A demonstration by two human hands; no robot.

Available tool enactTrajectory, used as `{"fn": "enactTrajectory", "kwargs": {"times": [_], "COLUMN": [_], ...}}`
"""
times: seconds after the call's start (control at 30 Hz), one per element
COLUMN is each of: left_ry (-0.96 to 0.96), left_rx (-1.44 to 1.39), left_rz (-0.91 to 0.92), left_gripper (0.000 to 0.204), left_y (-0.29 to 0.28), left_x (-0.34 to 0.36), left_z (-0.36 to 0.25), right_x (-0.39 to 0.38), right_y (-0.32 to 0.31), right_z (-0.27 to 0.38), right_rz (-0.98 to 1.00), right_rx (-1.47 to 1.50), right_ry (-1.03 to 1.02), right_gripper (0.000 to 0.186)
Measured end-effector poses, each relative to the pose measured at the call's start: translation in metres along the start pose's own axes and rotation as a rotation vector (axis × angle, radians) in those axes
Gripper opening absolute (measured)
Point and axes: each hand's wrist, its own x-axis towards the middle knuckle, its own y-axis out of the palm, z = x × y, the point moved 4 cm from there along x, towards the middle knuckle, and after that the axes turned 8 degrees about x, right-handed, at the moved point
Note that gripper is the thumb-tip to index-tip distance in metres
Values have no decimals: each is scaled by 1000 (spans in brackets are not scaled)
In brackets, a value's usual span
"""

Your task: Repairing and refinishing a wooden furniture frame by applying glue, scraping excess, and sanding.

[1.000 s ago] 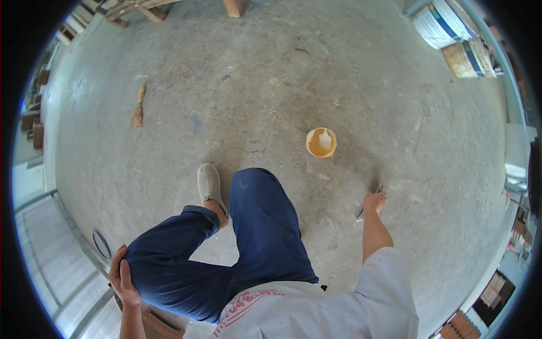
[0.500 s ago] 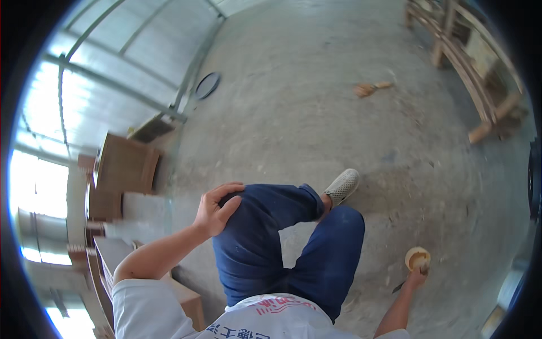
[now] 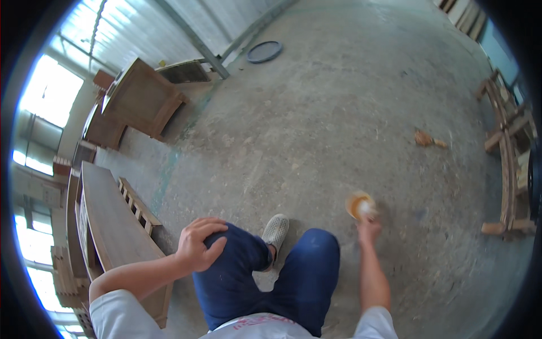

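Note:
I am crouched over a concrete floor in blue trousers. My left hand (image 3: 199,244) lies flat on my left knee, fingers spread over the cloth, holding nothing. My right hand (image 3: 369,227) reaches down to a small orange bowl (image 3: 355,202) with something white in it on the floor; the fingers touch its near rim. The picture is blurred there, so I cannot tell whether the fingers grip the bowl or a tool. My grey shoe (image 3: 276,229) shows between my knees.
A long wooden bench-like piece (image 3: 110,223) stands close at my left. Brown wooden furniture (image 3: 144,96) sits further left near the wall. A dark round lid (image 3: 264,51) lies far ahead. A small brush (image 3: 427,139) lies at the right, before wooden frames (image 3: 508,164).
The view has swung left and then back right. My right hand has moved from the floor beside the bowl to the bowl's rim. My left hand stays on my knee.

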Motion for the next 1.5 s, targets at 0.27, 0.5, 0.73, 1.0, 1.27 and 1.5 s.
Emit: {"fn": "enactTrajectory", "kwargs": {"times": [0.27, 0.5, 0.73, 1.0, 1.27, 1.5], "left_ry": [-66, -160, -31, 289, 270, 127], "left_rx": [-91, -137, -135, -297, -466, -380], "left_rz": [-104, -178, -114, 25, 186, 387], "left_gripper": [28, 27, 31, 33, 24, 30], "left_y": [-8, -16, 7, 50, 139, 225], "left_x": [-41, -58, -20, 86, 247, 344], "left_z": [27, 42, 44, 22, 0, -39], "right_x": [-17, -26, 4, 99, 164, 181], "right_y": [300, 284, 185, 61, -121, -197], "right_z": [73, 3, 7, 81, 336, 395], "right_rz": [455, 537, 489, 133, -219, -340], "right_rx": [68, -310, -535, -839, -1311, -1316], "right_ry": [-44, -211, -297, -366, -428, -333], "right_gripper": [32, 37, 39, 24, 20, 21]}}
